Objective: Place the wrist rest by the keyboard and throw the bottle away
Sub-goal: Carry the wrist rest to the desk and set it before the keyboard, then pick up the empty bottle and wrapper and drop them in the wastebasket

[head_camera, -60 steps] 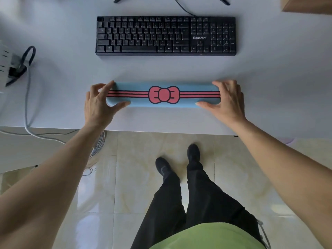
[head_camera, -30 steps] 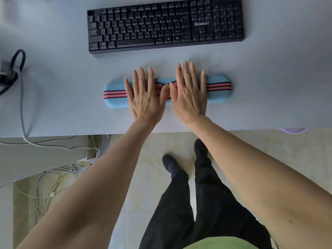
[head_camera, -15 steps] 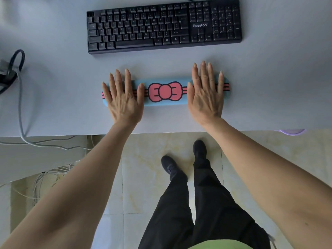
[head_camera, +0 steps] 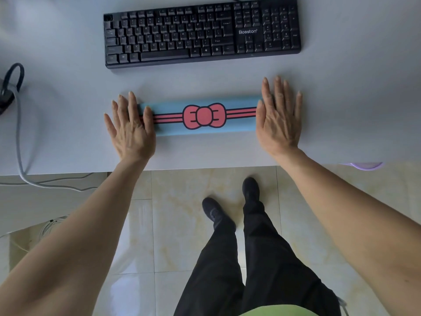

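Item 1: wrist rest (head_camera: 200, 116), light blue, long and narrow, with a red bow at its middle and 2 red stripes running out to both ends. It lies flat on the tabletop (head_camera: 341, 110), parallel to the near edge and set back from it. It sits near the keyboard but apart from it, with a strip of bare surface between them.

Item 2: keyboard (head_camera: 202, 33), black, marked "Bosston", toward the far edge of the tabletop, its cord leaving at the top.

Item 3: left hand (head_camera: 131, 128), palm down, fingers (head_camera: 132, 103) spread flat and gripping nothing. It covers the left end of the wrist rest.

Item 4: right hand (head_camera: 279, 119), palm down, fingers (head_camera: 279, 92) extended flat and holding nothing. It covers the right end of the wrist rest.

Item 5: grey cable (head_camera: 19, 142), running along the left side of the tabletop and dropping over the near edge.

Item 6: tiled floor (head_camera: 182, 224) below the near edge, with the person's 2 dark shoes (head_camera: 250, 189) and black trousers.

The bottle does not show in this view.
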